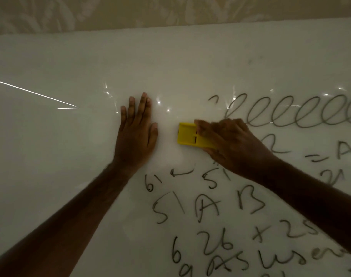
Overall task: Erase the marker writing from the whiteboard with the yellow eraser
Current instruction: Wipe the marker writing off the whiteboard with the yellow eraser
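Observation:
The whiteboard (70, 66) fills most of the view, lit dimly. My right hand (228, 142) grips the yellow eraser (187, 136) and presses it flat on the board, its left end sticking out past my fingers. My left hand (136, 132) lies flat on the board just left of the eraser, fingers together, holding nothing. Dark marker writing (208, 208) covers the board's lower right: letters, digits and an arrow. A row of loops (294, 112) runs to the right edge above my right hand.
The board's left half (40, 146) bears no writing, only a thin bright reflected line (34, 92). A patterned beige wall (150, 11) shows above the board's top edge. Small light glints dot the board near my fingertips.

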